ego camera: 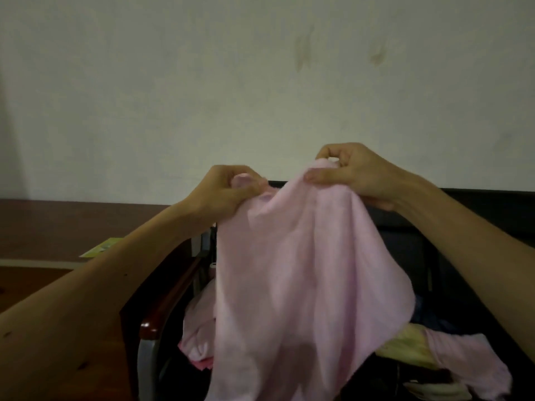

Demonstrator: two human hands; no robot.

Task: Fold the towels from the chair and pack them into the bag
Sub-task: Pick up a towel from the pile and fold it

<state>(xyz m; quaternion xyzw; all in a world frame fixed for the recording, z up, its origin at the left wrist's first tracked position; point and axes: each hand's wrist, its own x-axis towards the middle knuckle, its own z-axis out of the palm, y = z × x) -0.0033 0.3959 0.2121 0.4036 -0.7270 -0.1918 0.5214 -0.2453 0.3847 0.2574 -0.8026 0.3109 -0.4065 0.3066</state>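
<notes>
A light pink towel (292, 273) hangs in the air in front of me, held up by its top edge. My left hand (225, 189) pinches the towel's upper left part and my right hand (353, 172) pinches its upper right part, fingers curled round the cloth. Below it, on the dark chair (405, 235), lies a heap of other towels: pink ones (197, 328) at the left, a pale yellow one (405, 345) and another pink one (463, 363) at the right. No bag is in view.
The chair has a glossy reddish wooden armrest (162, 308) on the left. A brown table (43, 227) with a yellow-green paper (101, 247) stands at the left. A pale wall (260, 82) fills the background.
</notes>
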